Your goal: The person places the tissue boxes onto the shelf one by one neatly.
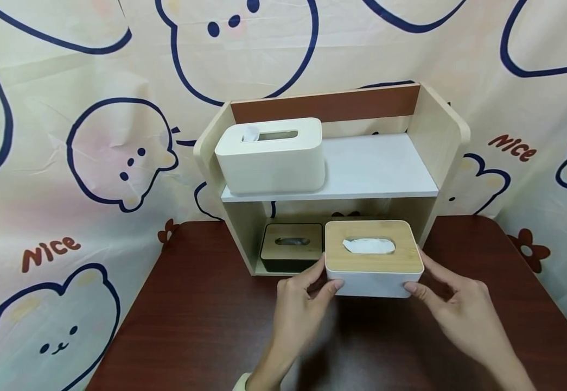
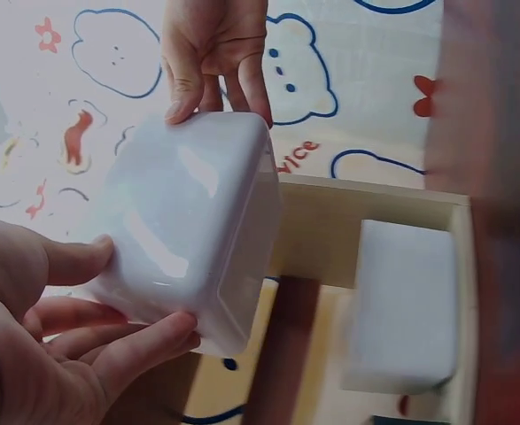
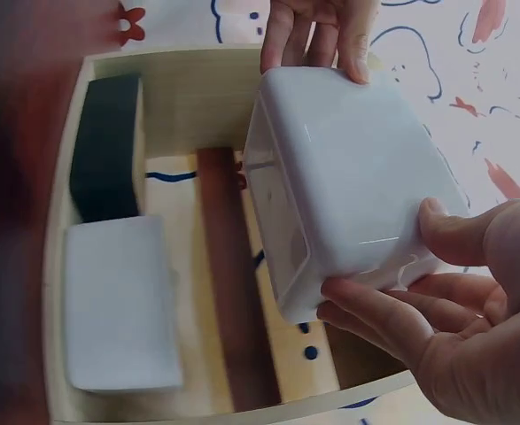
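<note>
A white tissue box (image 1: 351,264) with a pale wooden top is held at the mouth of the lower shelf in the head view. My left hand (image 1: 300,304) grips its left end, thumb on the front face. At the right end my right hand (image 1: 464,312) grips it likewise. White tissue shows in its slot. Both wrist views show a glossy white box (image 2: 175,204) between the two hands, its top hidden; its underside (image 3: 277,212) looks hollow. Behind it a dark tissue box (image 1: 290,245) with a wooden top stands at the lower left.
A cream tissue box (image 1: 275,165) stands on the upper board (image 1: 376,168), at its left. In the right wrist view, a white box (image 3: 122,305) sits beside the dark one. The wooden shelf unit (image 1: 441,114) stands on a dark red-brown table (image 1: 190,326) against a patterned cloth (image 1: 117,239).
</note>
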The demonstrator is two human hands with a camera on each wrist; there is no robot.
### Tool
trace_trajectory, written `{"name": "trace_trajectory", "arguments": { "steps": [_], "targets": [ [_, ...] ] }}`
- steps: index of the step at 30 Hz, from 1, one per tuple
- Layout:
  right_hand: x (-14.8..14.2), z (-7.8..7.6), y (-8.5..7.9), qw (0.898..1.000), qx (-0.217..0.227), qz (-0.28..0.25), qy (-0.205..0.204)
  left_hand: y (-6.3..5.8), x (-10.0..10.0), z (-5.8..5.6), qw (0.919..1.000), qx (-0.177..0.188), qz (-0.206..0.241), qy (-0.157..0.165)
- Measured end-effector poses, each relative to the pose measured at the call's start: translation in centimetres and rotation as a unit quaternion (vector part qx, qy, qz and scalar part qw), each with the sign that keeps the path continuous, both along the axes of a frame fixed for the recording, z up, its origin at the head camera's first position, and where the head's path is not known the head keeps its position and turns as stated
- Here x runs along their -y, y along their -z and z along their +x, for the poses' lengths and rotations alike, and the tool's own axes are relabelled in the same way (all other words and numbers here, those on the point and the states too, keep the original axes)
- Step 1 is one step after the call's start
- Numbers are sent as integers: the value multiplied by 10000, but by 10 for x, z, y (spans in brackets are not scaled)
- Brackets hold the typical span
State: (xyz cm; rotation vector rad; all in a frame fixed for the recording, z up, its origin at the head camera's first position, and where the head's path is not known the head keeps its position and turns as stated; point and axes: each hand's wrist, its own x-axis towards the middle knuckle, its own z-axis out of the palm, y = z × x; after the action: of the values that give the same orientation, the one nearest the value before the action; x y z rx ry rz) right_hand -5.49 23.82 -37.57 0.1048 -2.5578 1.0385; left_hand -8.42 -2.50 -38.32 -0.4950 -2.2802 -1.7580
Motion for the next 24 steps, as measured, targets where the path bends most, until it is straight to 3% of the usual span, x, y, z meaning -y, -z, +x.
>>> {"name": "trace_trajectory", "arguments": {
  "steps": [8,24],
  "targets": [
    [-1,1,-28,9993,-292,185,108,-30,-1,-2,9998,-171,-120,-6],
    [-9,-6,-75,9972,-643,387,50,-79,-3,-13,9971,-722,-246,23]
  ]
}}
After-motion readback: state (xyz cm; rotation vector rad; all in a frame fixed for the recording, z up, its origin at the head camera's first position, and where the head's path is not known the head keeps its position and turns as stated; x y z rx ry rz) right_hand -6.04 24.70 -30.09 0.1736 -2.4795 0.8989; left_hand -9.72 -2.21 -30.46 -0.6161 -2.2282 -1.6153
